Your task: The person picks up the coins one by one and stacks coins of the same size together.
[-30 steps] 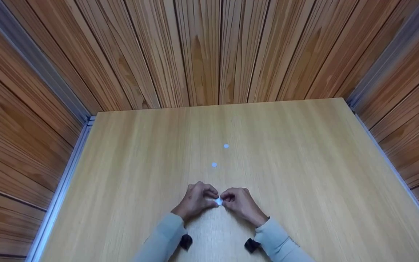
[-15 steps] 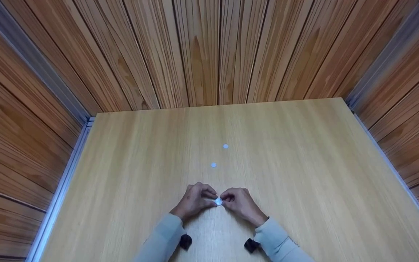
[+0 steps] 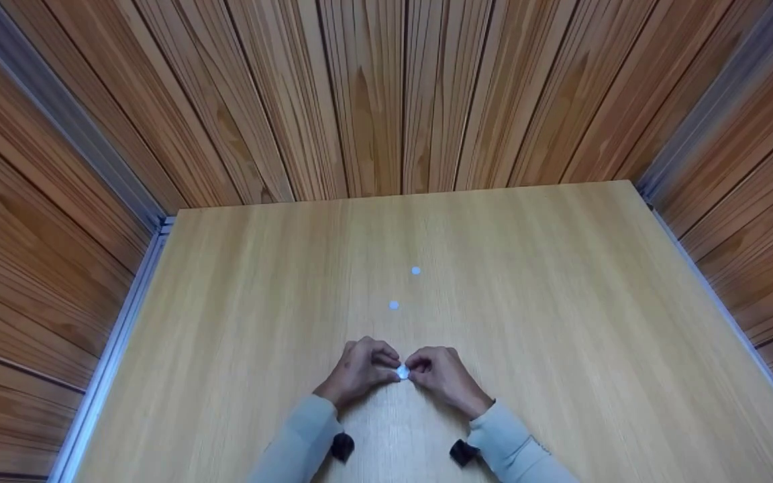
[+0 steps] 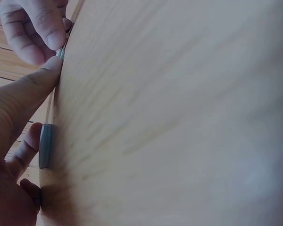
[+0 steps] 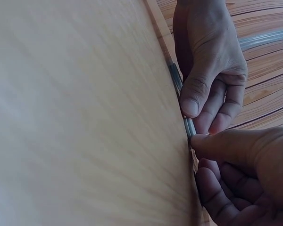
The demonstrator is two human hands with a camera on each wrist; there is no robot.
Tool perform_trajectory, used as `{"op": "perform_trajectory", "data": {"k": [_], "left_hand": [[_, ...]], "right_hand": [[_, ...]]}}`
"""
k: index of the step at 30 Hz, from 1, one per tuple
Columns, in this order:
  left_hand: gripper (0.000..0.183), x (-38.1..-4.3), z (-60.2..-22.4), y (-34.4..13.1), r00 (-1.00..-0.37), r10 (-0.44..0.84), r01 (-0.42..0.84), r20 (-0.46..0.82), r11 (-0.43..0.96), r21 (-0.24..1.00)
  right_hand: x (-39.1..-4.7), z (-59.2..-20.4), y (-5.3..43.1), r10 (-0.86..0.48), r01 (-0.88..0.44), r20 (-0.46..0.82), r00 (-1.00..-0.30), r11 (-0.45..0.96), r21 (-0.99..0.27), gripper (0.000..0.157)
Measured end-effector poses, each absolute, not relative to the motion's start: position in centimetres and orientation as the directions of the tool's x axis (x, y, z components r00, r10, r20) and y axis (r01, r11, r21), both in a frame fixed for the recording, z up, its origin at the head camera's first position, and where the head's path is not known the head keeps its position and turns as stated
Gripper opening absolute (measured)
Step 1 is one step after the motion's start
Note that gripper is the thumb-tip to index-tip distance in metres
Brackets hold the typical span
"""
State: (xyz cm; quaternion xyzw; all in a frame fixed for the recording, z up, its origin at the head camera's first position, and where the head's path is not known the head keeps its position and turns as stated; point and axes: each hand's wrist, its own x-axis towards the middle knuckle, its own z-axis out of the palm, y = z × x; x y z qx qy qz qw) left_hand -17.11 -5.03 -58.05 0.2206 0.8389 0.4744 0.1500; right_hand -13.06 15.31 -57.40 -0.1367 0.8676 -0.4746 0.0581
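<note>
A small pale round disc (image 3: 403,371) lies flat on the table between the fingertips of both hands, near the front. My left hand (image 3: 359,367) holds its left side with thumb and forefinger. My right hand (image 3: 445,374) pinches its right side with thumb and fingertip. Under the left palm sits another disc, grey-green with a groove round its edge (image 4: 45,146), beside a curled finger; the head view hides it. Seen edge-on in the right wrist view, the gripped disc (image 5: 190,127) meets the right thumb. Farther forward lie two more pale discs, a nearer one (image 3: 394,305) and a farther one (image 3: 415,270).
The wooden table (image 3: 547,282) reaches back to a wall of upright wood planks (image 3: 373,100). Metal rails (image 3: 108,362) run along its sides. A small black block (image 3: 342,447) shows at the left cuff and another (image 3: 464,453) at the right cuff.
</note>
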Motion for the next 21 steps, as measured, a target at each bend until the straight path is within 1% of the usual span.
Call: {"op": "perform_trajectory", "data": {"k": [8, 21], "left_hand": [[0.021, -17.11, -57.96, -5.03, -0.861, 0.501, 0.179, -0.091, 0.466, 0.867], [0.023, -17.18, -57.94, -5.00, -0.854, 0.515, 0.202, -0.072, 0.456, 0.867]], "right_hand": [[-13.06, -57.35, 15.27, -0.287, -0.164, 0.011, -0.958, 0.514, -0.842, 0.008], [-13.10, -57.39, 15.28, -0.276, -0.155, 0.012, -0.961, 0.502, -0.851, 0.008]]}}
